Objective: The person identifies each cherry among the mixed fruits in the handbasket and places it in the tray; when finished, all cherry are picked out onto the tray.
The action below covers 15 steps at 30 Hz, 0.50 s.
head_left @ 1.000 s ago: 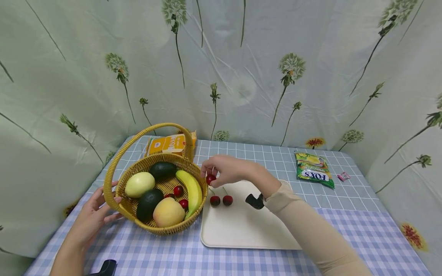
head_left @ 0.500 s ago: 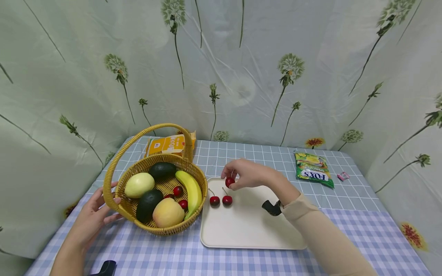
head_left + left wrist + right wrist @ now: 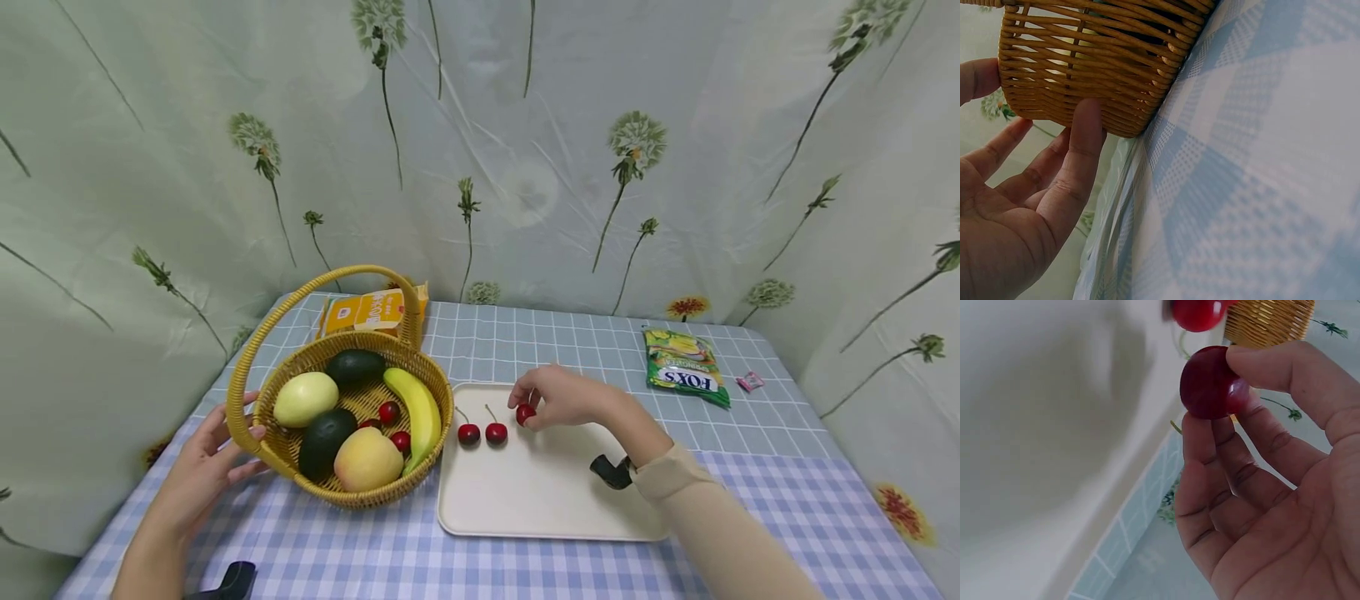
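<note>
My right hand [image 3: 562, 396] pinches a dark red cherry [image 3: 1210, 384] between thumb and fingers, just above the white tray [image 3: 555, 508]. Two more cherries with stems lie on that tray, to the left of the hand: one cherry [image 3: 496, 433] is nearer and another cherry [image 3: 468, 434] sits beside the basket. My left hand [image 3: 198, 471] is at the left side of the yellow wicker basket [image 3: 360, 500], its spread fingers touching the woven wall [image 3: 1085, 69]. Inside the basket are a banana [image 3: 418, 408], a peach [image 3: 369, 460], dark green avocado-like fruits, a pale green fruit [image 3: 305, 400] and several cherries.
An orange packet [image 3: 375, 311] lies behind the basket, under its tall handle [image 3: 281, 312]. Toward the back right are a green Fox's bag [image 3: 685, 367] and a small pink wrapped sweet [image 3: 750, 381]. A flowered curtain [image 3: 540, 167] hangs behind the table.
My right hand has moved rightward, away from the basket's rim, and down toward the tray with the cherry still pinched. The left hand stays at the basket.
</note>
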Tool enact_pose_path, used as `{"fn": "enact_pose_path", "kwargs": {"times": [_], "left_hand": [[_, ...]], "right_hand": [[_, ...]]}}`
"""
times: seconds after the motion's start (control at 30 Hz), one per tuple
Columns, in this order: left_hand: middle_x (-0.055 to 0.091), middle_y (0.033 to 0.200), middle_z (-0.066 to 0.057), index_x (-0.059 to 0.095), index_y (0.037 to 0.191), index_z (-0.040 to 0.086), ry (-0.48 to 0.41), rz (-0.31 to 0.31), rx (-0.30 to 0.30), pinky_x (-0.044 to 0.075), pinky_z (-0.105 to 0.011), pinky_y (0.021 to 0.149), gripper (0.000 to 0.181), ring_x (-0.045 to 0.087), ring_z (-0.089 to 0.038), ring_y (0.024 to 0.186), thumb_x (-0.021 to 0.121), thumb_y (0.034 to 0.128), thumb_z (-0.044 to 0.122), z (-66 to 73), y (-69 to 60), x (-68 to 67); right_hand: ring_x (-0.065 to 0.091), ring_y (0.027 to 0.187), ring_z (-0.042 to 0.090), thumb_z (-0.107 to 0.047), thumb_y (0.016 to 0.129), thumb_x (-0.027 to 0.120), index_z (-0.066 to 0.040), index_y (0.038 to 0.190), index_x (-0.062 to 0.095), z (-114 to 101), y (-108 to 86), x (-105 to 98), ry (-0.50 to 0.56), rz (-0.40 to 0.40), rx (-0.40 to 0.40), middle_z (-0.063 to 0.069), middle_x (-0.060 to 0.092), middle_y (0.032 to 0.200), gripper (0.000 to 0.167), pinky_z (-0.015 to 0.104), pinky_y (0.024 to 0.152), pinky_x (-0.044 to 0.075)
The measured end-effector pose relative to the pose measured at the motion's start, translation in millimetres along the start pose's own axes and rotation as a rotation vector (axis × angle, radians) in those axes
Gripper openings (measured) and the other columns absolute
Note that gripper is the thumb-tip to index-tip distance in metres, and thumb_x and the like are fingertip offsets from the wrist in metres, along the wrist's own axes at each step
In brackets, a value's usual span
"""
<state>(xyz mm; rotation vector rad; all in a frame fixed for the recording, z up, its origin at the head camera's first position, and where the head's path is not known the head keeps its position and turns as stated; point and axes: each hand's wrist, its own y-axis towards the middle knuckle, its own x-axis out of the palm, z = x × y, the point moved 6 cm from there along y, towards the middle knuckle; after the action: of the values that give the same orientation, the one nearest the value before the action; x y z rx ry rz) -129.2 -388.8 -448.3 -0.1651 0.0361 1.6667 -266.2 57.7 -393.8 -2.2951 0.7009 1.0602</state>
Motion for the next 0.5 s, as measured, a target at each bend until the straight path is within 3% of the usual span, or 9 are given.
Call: {"fn": "enact_pose_path", "kwargs": {"times": [0.5], "left_hand": [[0.056, 0.125, 0.022, 0.038, 0.162, 0.027, 0.014, 0.013, -0.003, 0.064, -0.031, 0.077, 0.057, 0.067, 0.002, 0.104, 0.061, 0.1109, 0.016, -0.4, 1.7, 1.1]], "right_hand": [[0.062, 0.083, 0.009, 0.0, 0.088, 0.08, -0.008, 0.108, 0.076, 7, -4.1, 23, 0.035, -0.034, 0.039, -0.004, 0.072, 0.089, 0.023, 0.024, 0.076, 0.053]]}}
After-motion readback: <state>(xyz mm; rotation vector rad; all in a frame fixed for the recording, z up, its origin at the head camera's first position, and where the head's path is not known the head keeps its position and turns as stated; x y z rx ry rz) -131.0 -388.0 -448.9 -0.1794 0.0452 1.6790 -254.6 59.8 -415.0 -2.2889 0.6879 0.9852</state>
